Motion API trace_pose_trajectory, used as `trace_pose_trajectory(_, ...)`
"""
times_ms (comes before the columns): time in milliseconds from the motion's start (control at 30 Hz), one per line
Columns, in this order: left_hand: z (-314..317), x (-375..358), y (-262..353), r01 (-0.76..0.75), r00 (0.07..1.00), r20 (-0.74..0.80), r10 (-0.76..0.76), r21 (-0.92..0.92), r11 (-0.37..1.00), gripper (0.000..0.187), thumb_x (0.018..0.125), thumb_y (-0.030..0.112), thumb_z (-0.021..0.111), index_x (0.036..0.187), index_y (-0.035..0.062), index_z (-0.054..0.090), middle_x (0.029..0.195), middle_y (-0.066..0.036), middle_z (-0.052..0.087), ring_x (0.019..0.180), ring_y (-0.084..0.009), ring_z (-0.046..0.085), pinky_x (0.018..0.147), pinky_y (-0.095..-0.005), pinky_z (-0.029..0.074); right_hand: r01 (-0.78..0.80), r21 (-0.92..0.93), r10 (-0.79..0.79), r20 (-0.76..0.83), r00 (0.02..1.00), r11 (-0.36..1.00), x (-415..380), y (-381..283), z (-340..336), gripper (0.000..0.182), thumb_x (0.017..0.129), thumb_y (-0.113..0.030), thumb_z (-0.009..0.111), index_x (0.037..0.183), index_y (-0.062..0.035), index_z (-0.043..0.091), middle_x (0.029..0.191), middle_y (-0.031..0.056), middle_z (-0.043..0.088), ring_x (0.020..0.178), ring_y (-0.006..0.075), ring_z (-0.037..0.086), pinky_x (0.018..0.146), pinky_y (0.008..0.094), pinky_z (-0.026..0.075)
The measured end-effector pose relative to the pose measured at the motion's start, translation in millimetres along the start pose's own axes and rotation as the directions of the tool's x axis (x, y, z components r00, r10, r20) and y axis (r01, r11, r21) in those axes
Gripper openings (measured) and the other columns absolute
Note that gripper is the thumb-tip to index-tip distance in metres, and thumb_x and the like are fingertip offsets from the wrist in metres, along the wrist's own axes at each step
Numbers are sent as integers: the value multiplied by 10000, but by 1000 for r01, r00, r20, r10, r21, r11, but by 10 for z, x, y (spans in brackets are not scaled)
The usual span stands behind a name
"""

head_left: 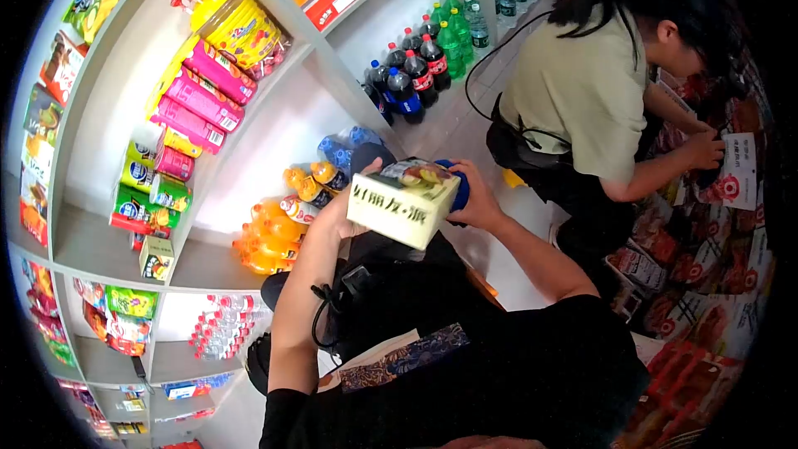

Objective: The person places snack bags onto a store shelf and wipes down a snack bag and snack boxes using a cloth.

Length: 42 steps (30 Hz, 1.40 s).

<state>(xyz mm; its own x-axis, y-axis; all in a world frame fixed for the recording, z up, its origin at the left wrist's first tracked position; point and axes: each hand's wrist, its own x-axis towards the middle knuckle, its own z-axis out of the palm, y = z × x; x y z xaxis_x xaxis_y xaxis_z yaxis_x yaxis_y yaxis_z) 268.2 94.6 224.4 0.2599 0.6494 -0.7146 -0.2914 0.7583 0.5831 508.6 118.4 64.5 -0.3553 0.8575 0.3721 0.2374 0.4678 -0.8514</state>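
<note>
A pale yellow snack pie box [399, 214] with dark lettering on its front and a food picture on top is held tilted before my body. My left hand [339, 214] grips its left side, its fingers partly hidden behind the box. Against the right side of the box, my right hand [480, 198] is closed on a dark blue, soft-looking cloth [459, 189]. How far the right fingers reach behind the box is hidden.
Curved grey shelves [224, 254] on the left hold snack canisters [199, 104], a yellow tub [238, 25] and orange drink bottles [270, 233]. Cola bottles [417, 75] stand farther up. At the right a person [573, 100] crouches by many printed food packages [657, 241].
</note>
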Motion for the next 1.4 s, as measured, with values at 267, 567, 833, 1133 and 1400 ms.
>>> trace_pose_trajectory(267,248,62,-367,-207,917,382,115,207,956,532,1006,447,332,1332,34,412,1160,-174,590,899,-256,644,761,-400,553,-68,292,117,-153,981,954,-507,427,138,787,600,-266,882,1216,-93,424,1218,117,519,1109,247,534,928,400,442)
trace_pose_trajectory(567,120,77,-695,-223,951,267,158,233,947,492,988,376,435,1355,50,415,1084,-105,613,906,-209,634,773,-349,543,-176,437,370,-410,834,882,-801,620,194,779,718,-245,784,1301,24,342,1229,181,489,1155,296,482,963,421,408)
trace_pose_trajectory(833,-463,321,-988,-155,988,18,154,158,975,377,967,316,455,1246,70,516,1059,-93,629,906,-212,621,787,-359,521,-253,645,670,-553,495,721,-571,192,-159,598,816,-143,574,1328,23,313,1293,166,424,1176,267,424,1050,358,297)
trace_pose_trajectory(1133,-722,404,-1137,-158,979,-97,181,209,965,331,951,272,469,1177,39,531,1039,-98,623,874,-210,623,769,-352,524,261,714,580,-688,436,649,-303,261,-362,558,851,-225,557,1341,-38,364,1285,74,453,1143,198,464,1005,330,351)
trace_pose_trajectory(1400,-651,387,-1189,-182,970,-107,219,277,944,258,957,223,459,1120,42,542,993,-82,616,837,-193,625,721,-316,527,395,761,648,-646,402,514,-274,162,-380,477,887,-307,528,1305,-109,413,1217,32,506,1077,173,527,955,331,428)
